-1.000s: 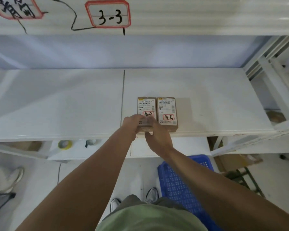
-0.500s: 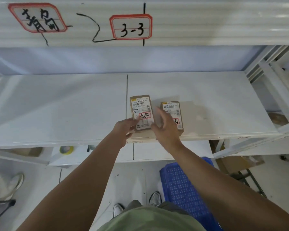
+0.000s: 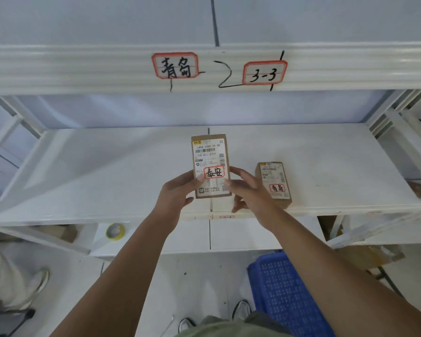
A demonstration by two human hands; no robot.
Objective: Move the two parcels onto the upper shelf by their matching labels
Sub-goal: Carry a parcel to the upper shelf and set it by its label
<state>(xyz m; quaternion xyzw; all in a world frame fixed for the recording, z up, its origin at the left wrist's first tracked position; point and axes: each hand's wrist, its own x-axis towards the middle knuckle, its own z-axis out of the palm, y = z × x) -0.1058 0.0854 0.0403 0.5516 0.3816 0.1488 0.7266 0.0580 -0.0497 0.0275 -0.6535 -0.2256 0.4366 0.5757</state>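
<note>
From the head camera, the left hand (image 3: 178,193) and right hand (image 3: 249,190) hold the 泰安 parcel (image 3: 210,165) between them, raised above the lower shelf (image 3: 107,166), fingers (image 3: 236,171) pinching its lower long edges from either side. The 青岛 parcel (image 3: 274,183) lies flat on that shelf just beside the right hand, near the front edge. On the upper shelf rail (image 3: 83,69) sit a 青岛 label (image 3: 175,65) and a 3-3 label (image 3: 265,72); no 泰安 label shows here. The parcel looks like small, stiff cardboard, probably light and easy to grip by the sides; a one-handed hold around its middle should do.
</note>
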